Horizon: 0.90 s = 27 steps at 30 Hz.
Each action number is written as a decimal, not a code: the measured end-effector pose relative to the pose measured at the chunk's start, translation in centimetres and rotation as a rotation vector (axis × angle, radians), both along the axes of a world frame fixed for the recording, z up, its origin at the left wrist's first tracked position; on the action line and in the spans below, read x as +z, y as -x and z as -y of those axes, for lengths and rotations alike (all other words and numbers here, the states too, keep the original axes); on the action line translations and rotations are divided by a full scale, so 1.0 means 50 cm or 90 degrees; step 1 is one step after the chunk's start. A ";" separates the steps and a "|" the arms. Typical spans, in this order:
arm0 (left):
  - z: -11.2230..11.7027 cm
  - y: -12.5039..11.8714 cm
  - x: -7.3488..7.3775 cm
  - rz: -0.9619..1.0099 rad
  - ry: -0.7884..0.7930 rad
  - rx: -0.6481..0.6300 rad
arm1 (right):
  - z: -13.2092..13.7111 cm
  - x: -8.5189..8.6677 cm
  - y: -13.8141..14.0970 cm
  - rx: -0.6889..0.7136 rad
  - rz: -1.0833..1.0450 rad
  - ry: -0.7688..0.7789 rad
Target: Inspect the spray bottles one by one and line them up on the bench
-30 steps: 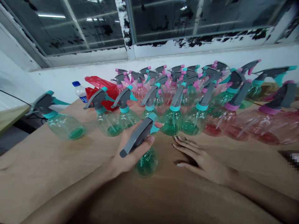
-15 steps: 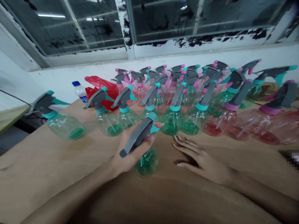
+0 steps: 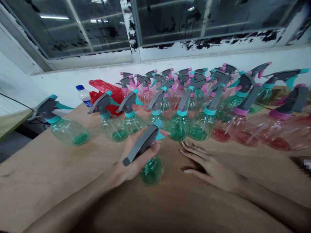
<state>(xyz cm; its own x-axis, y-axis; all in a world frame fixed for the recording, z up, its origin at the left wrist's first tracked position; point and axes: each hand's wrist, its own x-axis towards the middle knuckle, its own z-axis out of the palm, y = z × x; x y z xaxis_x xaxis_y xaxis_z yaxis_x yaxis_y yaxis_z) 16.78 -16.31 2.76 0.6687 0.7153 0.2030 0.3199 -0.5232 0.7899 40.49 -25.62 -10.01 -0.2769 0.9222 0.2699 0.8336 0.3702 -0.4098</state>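
Note:
My left hand point(image 3: 136, 158) is wrapped round the neck of a green spray bottle point(image 3: 152, 171) with a grey and teal trigger head. The bottle stands on the wooden table point(image 3: 43, 181), and the hand hides its collar. Flat on the tabletop to its right lies my right hand point(image 3: 206, 165), fingers spread and holding nothing. Just beyond both hands runs a front row of spray bottles, among them a green one point(image 3: 179, 126) and a red one point(image 3: 222, 127).
Behind the front row crowd several more pink and green spray bottles point(image 3: 178, 97). A lone green spray bottle point(image 3: 69, 131) stands at the left. A red plastic bag point(image 3: 107, 89) and a blue-capped bottle point(image 3: 84, 96) sit near the wall under the windows.
The spray bottle in my left hand has shifted very slightly down and to the left. My right hand rests in the same place.

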 end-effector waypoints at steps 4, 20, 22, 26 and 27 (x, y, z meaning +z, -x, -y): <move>0.008 -0.001 0.001 0.005 -0.001 0.032 | 0.000 -0.002 -0.001 -0.003 0.012 0.003; 0.020 0.163 -0.051 -0.099 -0.101 0.179 | 0.001 -0.002 0.013 -0.049 0.065 -0.020; 0.008 0.207 -0.054 -0.084 -0.118 0.238 | -0.006 0.007 0.028 -0.081 0.095 -0.014; -0.021 0.278 -0.067 -0.029 -0.141 0.330 | -0.031 0.035 0.089 -0.067 0.096 0.006; -0.026 0.290 -0.069 -0.014 -0.138 0.339 | -0.041 0.043 0.111 -0.042 0.085 0.008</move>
